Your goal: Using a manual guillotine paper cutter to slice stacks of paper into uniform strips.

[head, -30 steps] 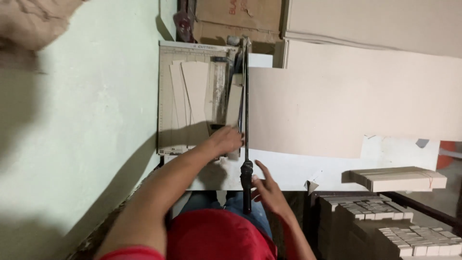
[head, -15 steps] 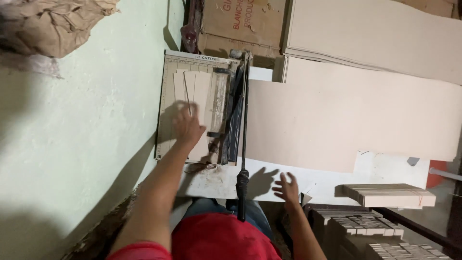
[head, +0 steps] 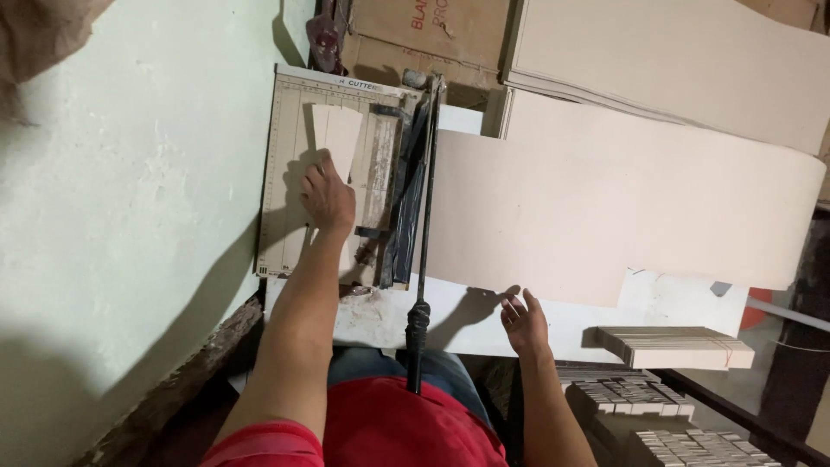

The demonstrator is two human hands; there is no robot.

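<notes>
My left hand (head: 328, 197) lies flat on the bed of a paper cutter (head: 290, 225), pressing on a pale cut strip of card (head: 337, 138). The cutter's long blade arm (head: 426, 207) lies lowered along the bed's right edge, its black handle (head: 418, 322) pointing toward me. To the right of that handle my right hand (head: 525, 322) hovers with fingers spread and nothing in it, just below the near edge of a large beige card sheet (head: 605, 207) that extends right from the blade.
A pale green wall (head: 130, 216) rises on the left. Cardboard boxes (head: 415, 35) and more large sheets (head: 674, 60) stand behind the cutter. A banded stack of cut strips (head: 674, 348) and trays of small cut pieces (head: 640, 402) sit at lower right.
My left hand has moved from near the blade onto the cutter bed and slid the cut strip leftward. My right hand has left the blade handle and moved right, opening.
</notes>
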